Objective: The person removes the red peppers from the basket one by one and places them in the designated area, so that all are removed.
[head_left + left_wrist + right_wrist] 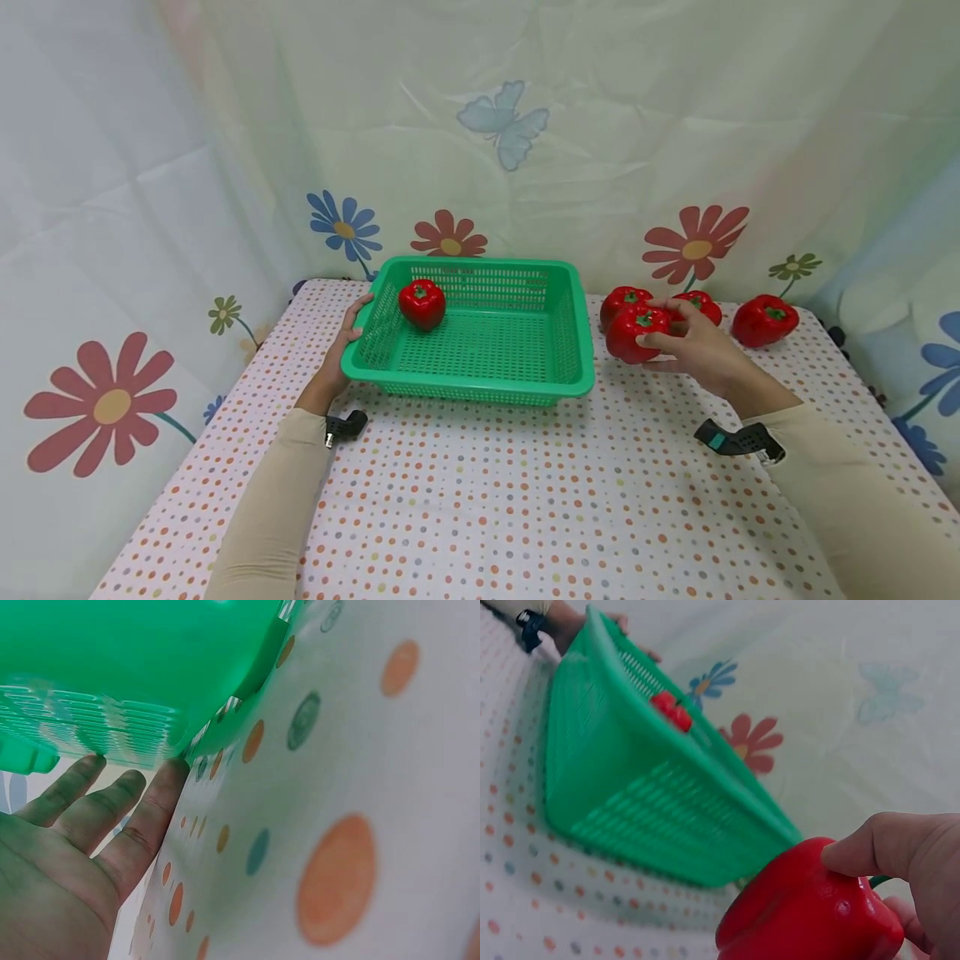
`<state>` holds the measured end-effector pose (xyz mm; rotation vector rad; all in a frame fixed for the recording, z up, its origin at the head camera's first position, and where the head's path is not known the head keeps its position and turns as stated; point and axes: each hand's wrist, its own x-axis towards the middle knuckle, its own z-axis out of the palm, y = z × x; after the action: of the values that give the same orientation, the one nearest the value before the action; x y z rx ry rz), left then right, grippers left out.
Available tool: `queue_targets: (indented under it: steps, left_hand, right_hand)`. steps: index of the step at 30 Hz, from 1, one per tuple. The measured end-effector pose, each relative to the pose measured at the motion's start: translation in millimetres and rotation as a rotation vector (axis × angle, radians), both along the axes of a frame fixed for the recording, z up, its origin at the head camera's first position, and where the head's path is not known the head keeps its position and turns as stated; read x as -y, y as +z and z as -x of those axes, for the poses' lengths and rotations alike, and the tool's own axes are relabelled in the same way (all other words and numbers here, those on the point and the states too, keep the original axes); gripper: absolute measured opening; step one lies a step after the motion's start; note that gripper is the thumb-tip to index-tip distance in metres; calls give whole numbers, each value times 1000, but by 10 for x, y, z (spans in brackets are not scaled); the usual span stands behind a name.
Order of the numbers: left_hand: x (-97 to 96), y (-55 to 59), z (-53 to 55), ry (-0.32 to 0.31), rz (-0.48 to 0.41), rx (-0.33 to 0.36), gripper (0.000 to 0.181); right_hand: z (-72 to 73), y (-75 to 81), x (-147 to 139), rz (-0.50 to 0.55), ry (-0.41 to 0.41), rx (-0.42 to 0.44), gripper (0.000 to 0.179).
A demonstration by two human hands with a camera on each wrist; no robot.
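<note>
A green plastic basket [480,390] with slotted walls stands on the dotted cloth, with one red bell pepper [422,305] inside at its left end. Against the basket's left side rests my left hand [341,346]; the left wrist view shows its straight fingers [139,829] touching the wall. To the right of the basket, my right hand [693,350] grips another red bell pepper [632,335] between thumb and fingers, seen close in the right wrist view. Just behind that hand are two more bell peppers, one on the left [621,298] and one partly hidden [703,305].
Farther right lies another red bell pepper [763,321], tipped on its side. A dotted cloth [480,500] covers the table. Behind it hangs a pale curtain [585,167] printed with flowers and a butterfly.
</note>
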<state>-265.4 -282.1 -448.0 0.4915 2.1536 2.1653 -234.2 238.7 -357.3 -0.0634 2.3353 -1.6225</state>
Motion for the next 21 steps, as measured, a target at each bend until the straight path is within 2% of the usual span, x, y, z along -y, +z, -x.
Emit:
queue_targets:
  steps: [6,10,15,21]
  left_hand:
    - [-3,-16,8,-12,9,-13,66]
    - [1,-20,10,-10,15,-19,66]
    - [11,0,6,-12,1,-8,65]
    - [23,-22,0,-14,8,-13,64]
  right_hand:
    - [43,-276,-70,-15,-16,66,91]
    - [58,-366,-65,-40,-27,62,89]
    - [50,-364,-33,-51,-22,47,86]
    - [13,-276,23,-136,2,32,89]
